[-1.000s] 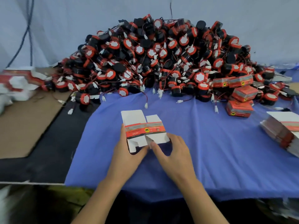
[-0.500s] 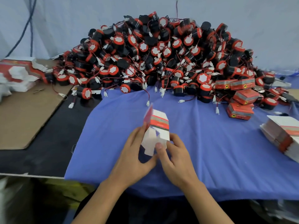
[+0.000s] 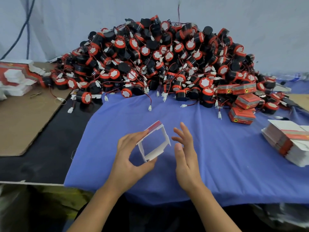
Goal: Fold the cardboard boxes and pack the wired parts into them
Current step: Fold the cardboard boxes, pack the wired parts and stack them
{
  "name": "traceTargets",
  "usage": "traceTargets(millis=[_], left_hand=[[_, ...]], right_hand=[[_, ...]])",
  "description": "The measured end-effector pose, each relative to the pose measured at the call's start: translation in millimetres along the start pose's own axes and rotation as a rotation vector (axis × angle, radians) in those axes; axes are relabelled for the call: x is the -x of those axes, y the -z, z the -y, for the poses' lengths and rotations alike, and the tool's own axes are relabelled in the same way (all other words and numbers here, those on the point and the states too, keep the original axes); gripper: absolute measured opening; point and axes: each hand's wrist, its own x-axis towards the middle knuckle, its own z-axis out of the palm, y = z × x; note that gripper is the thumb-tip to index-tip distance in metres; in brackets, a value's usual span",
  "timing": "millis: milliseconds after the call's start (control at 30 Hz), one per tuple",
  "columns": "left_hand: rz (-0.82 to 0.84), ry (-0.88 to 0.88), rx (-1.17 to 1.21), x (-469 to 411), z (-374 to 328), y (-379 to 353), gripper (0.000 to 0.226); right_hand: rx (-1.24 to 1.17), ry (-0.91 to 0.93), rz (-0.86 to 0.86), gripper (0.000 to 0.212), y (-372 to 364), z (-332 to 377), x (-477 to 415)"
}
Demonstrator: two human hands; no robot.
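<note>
My left hand (image 3: 128, 158) holds a small white and red cardboard box (image 3: 154, 153) between thumb and fingers. The box is opened into a hollow sleeve, and I look through it at the blue cloth (image 3: 217, 158). My right hand (image 3: 185, 153) hovers just right of the box with fingers spread and straight, touching nothing. A big heap of black and red round parts with red wires and white plugs (image 3: 158, 61) fills the back of the table.
Several folded red boxes (image 3: 242, 113) lie at the heap's right foot. A stack of flat box blanks (image 3: 287, 139) sits at the right edge, more blanks (image 3: 15, 76) at the far left. Brown cardboard sheet (image 3: 25, 118) covers the left table.
The flat box has been squared open into a sleeve. My right hand has let go of it and drawn back to the right; the left hand alone holds it.
</note>
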Motion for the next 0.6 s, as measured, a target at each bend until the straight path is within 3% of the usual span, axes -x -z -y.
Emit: traceTargets(millis=[100, 200, 367, 467, 600], left_hand=[[0.17, 0.021, 0.009, -8, -5, 11, 0.076], [0.296, 0.13, 0.033, -19, -8, 24, 0.083], [0.324, 0.143, 0.084, -23, -18, 28, 0.072], [0.332, 0.135, 0.184, -23, -21, 28, 0.074], [0.29, 0.101, 0.301, -25, -29, 31, 0.076]], right_hand=[[0.035, 0.021, 0.067, 0.052, 0, -1, -1], [-0.04, -0.045, 0.022, 0.042, 2, 4, -2], [-0.273, -0.289, -0.026, 0.039, 5, 20, -4], [-0.498, -0.493, -0.003, 0.034, 8, 35, -4], [-0.753, -0.614, 0.071, 0.034, 15, 55, -7]])
